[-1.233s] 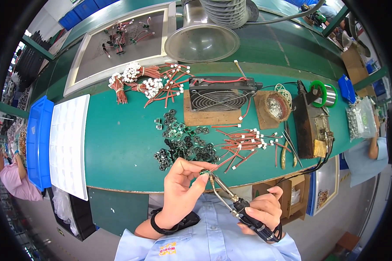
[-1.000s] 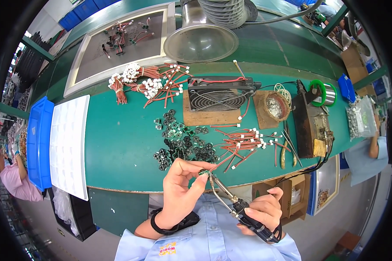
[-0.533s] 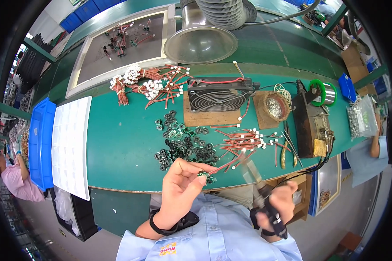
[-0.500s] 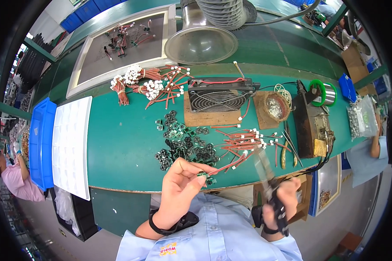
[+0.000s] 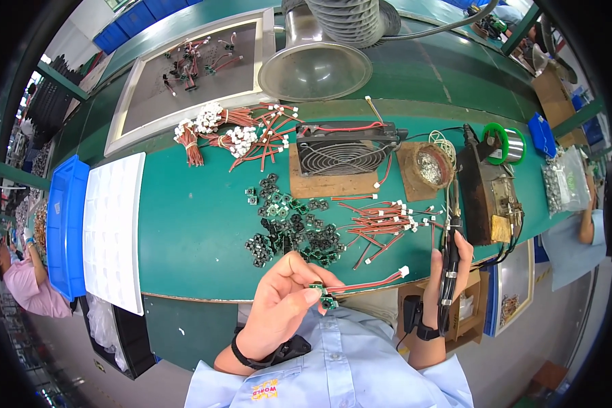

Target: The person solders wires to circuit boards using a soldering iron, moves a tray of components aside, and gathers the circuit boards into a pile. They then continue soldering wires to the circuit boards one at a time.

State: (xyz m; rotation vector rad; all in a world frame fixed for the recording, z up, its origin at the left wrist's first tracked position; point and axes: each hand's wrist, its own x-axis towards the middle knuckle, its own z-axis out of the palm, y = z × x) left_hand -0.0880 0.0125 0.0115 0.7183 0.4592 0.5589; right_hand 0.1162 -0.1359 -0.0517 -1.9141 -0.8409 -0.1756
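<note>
My left hand [image 5: 285, 289] is closed, pinching a small green circuit board [image 5: 328, 302] with a black part on it. Red and dark wires [image 5: 367, 281] run from this board to the right and end in a white connector [image 5: 404, 271]. In my right hand [image 5: 464, 257] is a soldering iron [image 5: 449, 275], its black handle upright and its metal end pointing away from me. Beyond my left hand lies a heap of black and green boards [image 5: 296, 234]. Loose red wires with white connectors [image 5: 384, 221] lie between the heap and the iron.
A black fan [image 5: 343, 151] stands mid-bench. To its right are a round pot [image 5: 432, 168], a soldering station [image 5: 479, 197] and a solder spool [image 5: 513, 145]. Wire bundles [image 5: 192, 146] lie at the back left, near a white tray [image 5: 115, 231] and a blue bin [image 5: 64, 224].
My right hand has moved up and forward with the iron, now over the right of the bench. The board has stayed in my left hand, its wires now apart from the loose pile.
</note>
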